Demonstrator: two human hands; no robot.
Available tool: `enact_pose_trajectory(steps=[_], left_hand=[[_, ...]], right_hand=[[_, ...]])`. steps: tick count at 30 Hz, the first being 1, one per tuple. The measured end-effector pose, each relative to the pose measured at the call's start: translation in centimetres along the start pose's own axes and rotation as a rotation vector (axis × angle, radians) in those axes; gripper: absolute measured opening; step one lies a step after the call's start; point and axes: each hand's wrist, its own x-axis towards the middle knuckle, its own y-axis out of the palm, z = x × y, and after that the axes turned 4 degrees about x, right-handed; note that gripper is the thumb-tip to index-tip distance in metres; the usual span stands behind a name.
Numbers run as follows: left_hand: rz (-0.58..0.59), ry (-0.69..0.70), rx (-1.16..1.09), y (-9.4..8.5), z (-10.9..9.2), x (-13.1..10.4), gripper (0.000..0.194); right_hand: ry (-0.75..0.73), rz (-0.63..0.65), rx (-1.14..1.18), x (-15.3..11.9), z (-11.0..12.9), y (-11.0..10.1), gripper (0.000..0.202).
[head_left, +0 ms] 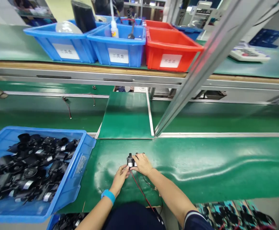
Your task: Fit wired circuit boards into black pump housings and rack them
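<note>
A small black cylindrical part (130, 160) with a pale label and a nozzle on top stands upright between my hands, over the green work surface (189, 166). My left hand (120, 177), with a blue band on its wrist, pinches its lower left side. The fingers of my right hand (142, 163) are wrapped round a second dark part with a pale label, close against the first and mostly hidden. Red and black wires (140, 188) run down from the parts toward my body.
A blue crate (85, 159) of black parts sits at the left. Blue bins (119, 52) and a red bin (174, 48) line the shelf above. A metal post (189, 86) slants at centre right. Trays of parts (232, 214) lie low at the right.
</note>
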Motion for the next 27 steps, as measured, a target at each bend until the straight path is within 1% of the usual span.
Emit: enact_pose_trajectory(steps=[2,5,8,10,12,14,15,17,19,20,21,23,25,27], left_hand=[[0.133,-0.033,-0.086,1.6,-0.7,-0.7,0.084],[0.415,-0.057,-0.151,5.3,-2.0,-2.8,0.086],[0.691,-0.167,-0.16,9.5,-3.3,-6.1,0.074],[0.83,-0.242,-0.066,12.1,-3.9,-8.5,0.065],[0.949,-0.235,0.116,14.1,-4.0,-10.8,0.068],[1.071,-0.138,0.332,15.4,-3.8,-12.5,0.076],[1.124,-0.054,0.443,15.9,-3.6,-13.1,0.078],[1.196,0.164,0.629,16.7,-3.0,-13.6,0.078],[1.264,0.363,0.776,17.8,-2.3,-13.7,0.075],[1.313,0.421,0.845,18.6,-1.9,-13.8,0.074],[1.375,0.446,0.909,19.6,-1.4,-14.0,0.074],[1.497,0.426,0.995,22.1,-0.2,-15.1,0.073],[1.602,0.374,1.011,25.3,1.5,-17.3,0.07],[1.683,0.31,0.99,28.8,3.8,-20.4,0.064]], right_hand=[[0.176,-0.071,0.062,-1.0,1.4,-1.0,0.073],[0.412,-0.246,0.143,-3.8,3.6,-3.3,0.075],[0.616,-0.442,0.135,-7.9,4.9,-6.8,0.076],[0.764,-0.565,0.084,-11.9,5.0,-9.5,0.076],[0.925,-0.697,0.037,-17.2,5.0,-12.1,0.077],[1.083,-0.844,0.017,-23.3,5.5,-14.3,0.074],[1.159,-0.911,0.018,-26.7,6.0,-15.1,0.071],[1.31,-1.024,0.039,-33.5,7.2,-16.2,0.062],[1.47,-1.098,0.089,-40.5,8.7,-16.5,0.054],[1.542,-1.115,0.123,-43.9,9.5,-16.5,0.052],[1.605,-1.123,0.156,-47.4,10.3,-16.3,0.052],[1.689,-1.121,0.198,-54.0,11.9,-15.9,0.054],[1.737,-1.101,0.242,-60.2,13.0,-15.4,0.058],[1.761,-1.068,0.304,-66.2,13.3,-15.0,0.063]])
